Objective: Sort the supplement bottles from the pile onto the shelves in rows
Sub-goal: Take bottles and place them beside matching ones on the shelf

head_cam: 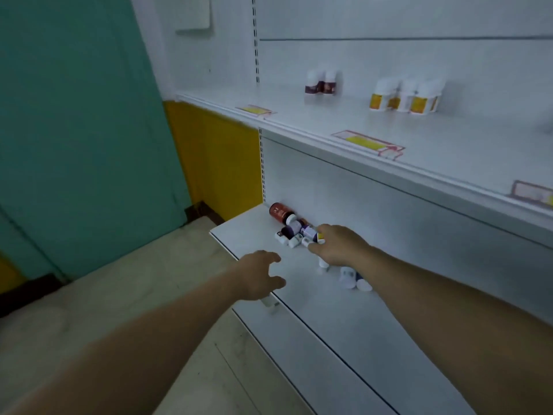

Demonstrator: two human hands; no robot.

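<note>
Arms up close, both stretched out to the lower shelf (344,324). Out at the far end, the pile of bottles (294,230) — all lying down, a red bottle (279,211) at the back, more white-capped bottles (353,280) just under the right wrist.

Pick only one. Grip round the middle, not the cap, so as not to drop it. Lift straight up, slowly, so as not to bump the rest and send them rolling off the edge. Look at the label, then find the match up on the upper shelf (299,115), by the dark-label bottles (321,83) or the yellow-label bottles (404,97) standing there in rows. Stand it up, label to the front, close to its friends.

Right hand (338,244): fingers (326,229) and thumb bent round a small bottle (312,236) in the pile, one with a bit of yellow on it — looks like a grip, though blurry. Left hand (260,274): fingers spread and loose, over the front edge of the lower shelf, holding nothing, near the pile but not touching it.
</note>
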